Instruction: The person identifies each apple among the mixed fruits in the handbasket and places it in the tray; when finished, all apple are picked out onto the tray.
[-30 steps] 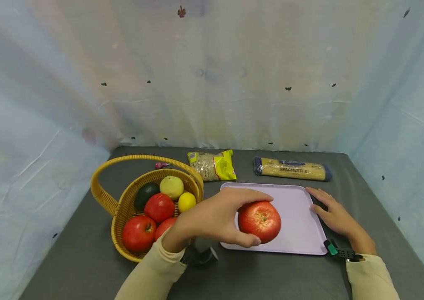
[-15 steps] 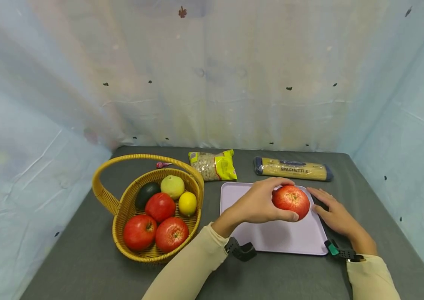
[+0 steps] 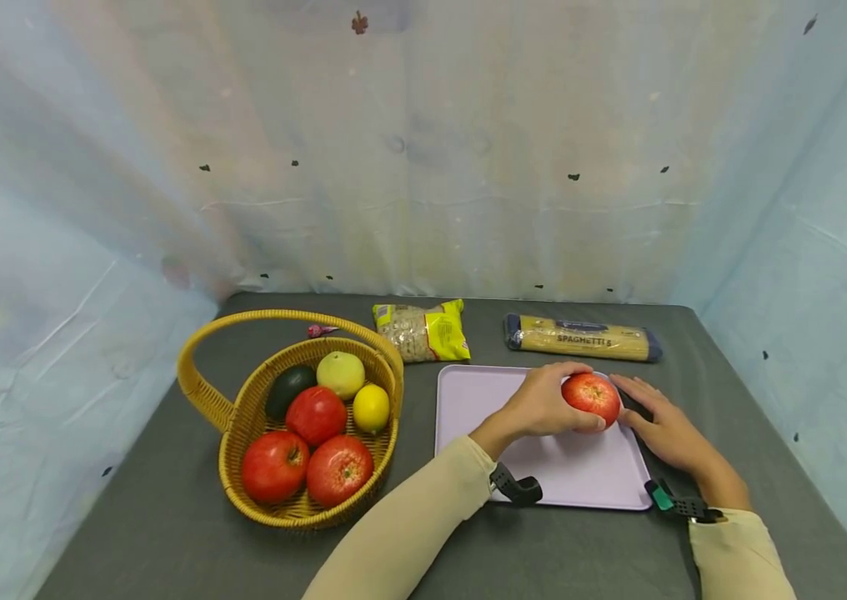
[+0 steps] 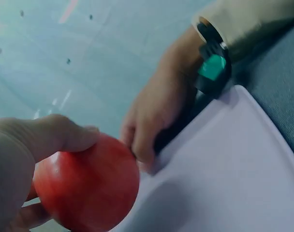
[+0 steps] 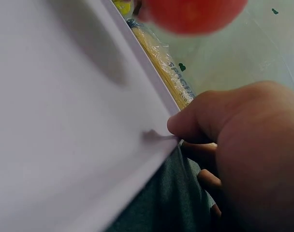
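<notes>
My left hand (image 3: 546, 402) grips a red apple (image 3: 592, 397) over the right part of a pale lilac tray (image 3: 468, 417). Thumb and fingers spread round the apple's sides, and in the left wrist view the apple (image 4: 91, 186) casts a shadow on the tray. At the tray's right edge, my right hand (image 3: 667, 429) holds the rim. The right wrist view has its thumb (image 5: 193, 118) on the rim and its other fingers outside, below the edge.
A wicker basket (image 3: 232, 454) at left, with a tall handle, holds several red apples, a lemon (image 3: 371, 408), a pale green fruit (image 3: 341, 375) and a dark green fruit (image 3: 291, 392). Behind the tray lie a yellow bag (image 3: 423, 332) and a spaghetti pack (image 3: 583, 337).
My left hand has carried the apple from the tray's left half rightward and away from me, then lower toward the tray's far right corner. The right hand has stayed at the tray's edge.
</notes>
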The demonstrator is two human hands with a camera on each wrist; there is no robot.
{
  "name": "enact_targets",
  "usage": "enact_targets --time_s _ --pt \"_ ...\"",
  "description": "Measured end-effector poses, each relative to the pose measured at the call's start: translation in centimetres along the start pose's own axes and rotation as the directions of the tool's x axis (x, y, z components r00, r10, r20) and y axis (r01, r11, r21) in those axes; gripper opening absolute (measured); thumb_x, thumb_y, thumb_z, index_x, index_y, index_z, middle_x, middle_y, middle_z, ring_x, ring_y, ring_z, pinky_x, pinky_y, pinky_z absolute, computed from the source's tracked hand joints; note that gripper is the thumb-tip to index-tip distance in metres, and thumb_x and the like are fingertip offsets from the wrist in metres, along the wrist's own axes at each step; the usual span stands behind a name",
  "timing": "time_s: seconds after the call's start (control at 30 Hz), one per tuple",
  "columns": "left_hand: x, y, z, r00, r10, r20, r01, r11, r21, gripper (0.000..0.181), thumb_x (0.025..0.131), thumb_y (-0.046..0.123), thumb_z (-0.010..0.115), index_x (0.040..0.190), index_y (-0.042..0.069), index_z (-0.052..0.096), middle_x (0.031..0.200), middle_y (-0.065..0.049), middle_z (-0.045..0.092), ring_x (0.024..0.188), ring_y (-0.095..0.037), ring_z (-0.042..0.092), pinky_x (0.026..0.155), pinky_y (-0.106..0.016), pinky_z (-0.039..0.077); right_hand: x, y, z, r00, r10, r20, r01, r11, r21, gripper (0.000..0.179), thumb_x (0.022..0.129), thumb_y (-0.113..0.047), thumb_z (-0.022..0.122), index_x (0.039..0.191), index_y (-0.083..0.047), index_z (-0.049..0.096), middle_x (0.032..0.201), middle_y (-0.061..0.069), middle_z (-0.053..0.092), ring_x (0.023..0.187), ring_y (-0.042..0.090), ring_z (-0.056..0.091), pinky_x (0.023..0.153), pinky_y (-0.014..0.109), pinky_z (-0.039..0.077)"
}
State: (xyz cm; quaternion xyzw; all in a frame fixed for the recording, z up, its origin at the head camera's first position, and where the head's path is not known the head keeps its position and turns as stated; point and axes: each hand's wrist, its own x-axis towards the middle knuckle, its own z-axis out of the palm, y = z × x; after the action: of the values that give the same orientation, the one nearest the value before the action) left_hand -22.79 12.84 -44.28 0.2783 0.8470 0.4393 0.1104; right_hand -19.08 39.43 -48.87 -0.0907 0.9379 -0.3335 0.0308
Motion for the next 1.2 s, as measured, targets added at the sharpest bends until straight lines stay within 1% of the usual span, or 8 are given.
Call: enact_targets --time_s 0.2,0.43,0.57,0.7,0.83,0.97,1.07,1.2 --pt "1.3 -0.7 1.3 0.998 -0.056 -0.034 0.057 0.997 0.043 0.077 0.084 0.039 0.096 0.152 0.025 0.064 0.142 0.005 0.071 0.121 -0.006 0.066 0.102 -0.024 0.055 0.3 -0.4 0.1 1.0 -0.017 0.0 0.017 1.0 0.0 0.061 0.11 -0.022 0.063 0.167 -0.01 0.045 0.172 0.033 0.035 0.161 0.062 0.019 0.115 0.091 0.019" --pt "2.5 -1.2 2.3 0.994 -0.084 -0.071 0.09 0.993 0.075 0.079 0.085 0.042 0.096 0.154 0.024 0.062 0.143 0.004 0.071 0.122 -0.008 0.067 0.104 -0.025 0.055 0.5 -0.6 0.4 0.998 -0.051 -0.024 0.051 0.999 0.012 0.059 0.108 -0.017 0.066 0.164 -0.008 0.048 0.169 0.032 0.04 0.16 0.063 0.022 0.116 0.09 0.021" --pt "2.6 -1.3 2.5 0.991 -0.101 -0.082 0.108 0.991 0.078 0.082 0.085 0.043 0.096 0.155 0.025 0.06 0.144 0.005 0.07 0.124 -0.008 0.066 0.107 -0.026 0.054 0.7 -0.8 0.6 0.999 -0.04 -0.021 0.041 0.999 0.026 0.061 0.108 -0.017 0.065 0.165 -0.007 0.046 0.169 0.032 0.04 0.16 0.062 0.021 0.116 0.089 0.021" --pt "2.2 -1.4 2.3 0.99 -0.11 -0.092 0.118 0.989 0.086 0.089 0.083 0.045 0.097 0.159 0.024 0.056 0.148 0.004 0.069 0.13 -0.011 0.065 0.11 -0.028 0.053 0.8 -0.9 0.7 0.999 -0.036 -0.013 0.037 0.999 0.029 0.061 0.108 -0.016 0.064 0.165 -0.007 0.046 0.17 0.033 0.038 0.161 0.062 0.02 0.116 0.09 0.02" --pt "0.9 -0.8 1.8 0.988 -0.094 -0.126 0.107 0.99 0.095 0.096 0.082 0.046 0.098 0.163 0.022 0.051 0.158 0.003 0.062 0.143 -0.015 0.06 0.116 -0.033 0.052 0.7 -0.6 0.7 0.998 -0.058 -0.019 0.058 0.998 0.034 0.06 0.108 -0.013 0.065 0.164 -0.005 0.047 0.168 0.033 0.041 0.16 0.063 0.02 0.116 0.089 0.02" --pt "-1.4 0.5 0.4 0.99 -0.044 -0.133 0.058 0.993 0.103 0.095 0.085 0.046 0.095 0.165 0.023 0.049 0.165 0.005 0.055 0.15 -0.017 0.055 0.121 -0.039 0.049 0.3 -0.3 0.7 0.998 -0.064 -0.03 0.065 0.997 0.049 0.059 0.108 -0.012 0.064 0.163 -0.002 0.047 0.166 0.036 0.042 0.159 0.064 0.021 0.116 0.09 0.02" --pt "-3.5 1.7 -1.2 0.995 0.008 -0.099 -0.001 0.997 0.075 0.091 0.087 0.046 0.094 0.164 0.025 0.05 0.164 0.006 0.057 0.145 -0.017 0.059 0.115 -0.038 0.054 0.0 0.0 0.5 0.997 -0.065 -0.043 0.067 0.997 0.049 0.058 0.107 -0.01 0.064 0.162 0.0 0.047 0.164 0.038 0.042 0.157 0.065 0.022 0.115 0.09 0.02" --pt "-6.5 3.2 -3.4 0.994 0.105 -0.044 -0.105 0.994 -0.009 0.085 0.087 0.041 0.095 0.161 0.027 0.054 0.159 0.007 0.061 0.135 -0.013 0.065 0.107 -0.028 0.057 -0.4 0.1 0.3 0.995 -0.082 -0.051 0.084 0.995 0.047 0.058 0.108 -0.01 0.064 0.162 -0.001 0.047 0.164 0.037 0.043 0.157 0.066 0.022 0.115 0.09 0.019"
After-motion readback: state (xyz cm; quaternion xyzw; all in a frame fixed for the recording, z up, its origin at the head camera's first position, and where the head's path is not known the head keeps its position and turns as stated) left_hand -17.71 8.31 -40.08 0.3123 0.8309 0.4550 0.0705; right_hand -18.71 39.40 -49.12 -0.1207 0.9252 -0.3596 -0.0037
